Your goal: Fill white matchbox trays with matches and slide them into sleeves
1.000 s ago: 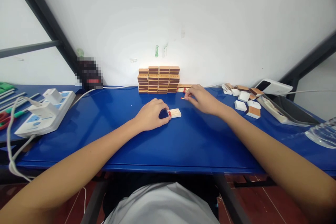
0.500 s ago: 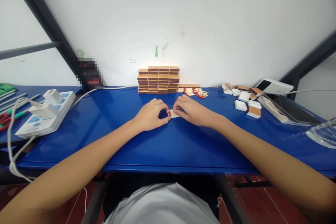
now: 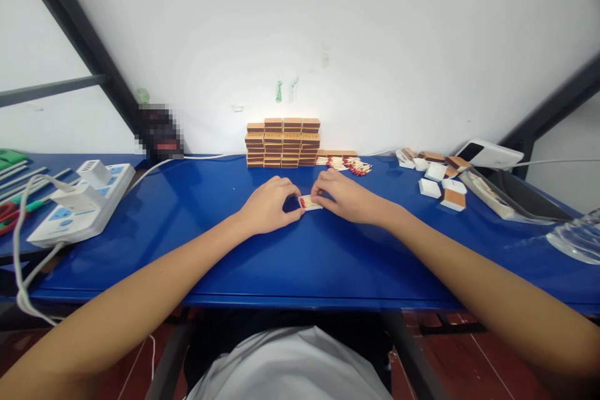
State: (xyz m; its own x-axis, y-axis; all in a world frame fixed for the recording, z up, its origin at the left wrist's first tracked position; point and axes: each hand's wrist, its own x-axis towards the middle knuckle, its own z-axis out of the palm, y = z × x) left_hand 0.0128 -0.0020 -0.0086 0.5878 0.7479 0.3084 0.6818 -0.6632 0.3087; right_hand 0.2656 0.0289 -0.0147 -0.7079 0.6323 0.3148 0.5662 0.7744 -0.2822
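Both hands meet over a small white matchbox tray [image 3: 312, 208] that lies on the blue table [image 3: 262, 269], in front of the person and near the middle. The left hand [image 3: 270, 205] is curved into a loose C, its thumb and forefinger closed on the left end of the tray. The right hand [image 3: 344, 197] is bent over the tray's right part, thumb and fingertips drawn close together at the matches [image 3: 307, 202] inside; whether it grips any of them cannot be told. Those matches lie lengthwise, red heads toward the left hand. Behind the hands, a stack of matchboxes [image 3: 283, 145] stands near the wall [image 3: 375, 44], and just to its right a heap of loose matches [image 3: 359, 167] lies on the table. Farther right are scattered box parts [image 3: 435, 174], white and brown, beside a white device [image 3: 492, 155]. On the far left sits a white power strip [image 3: 60, 222] with plugs in it, near red-handled scissors [image 3: 9, 215].
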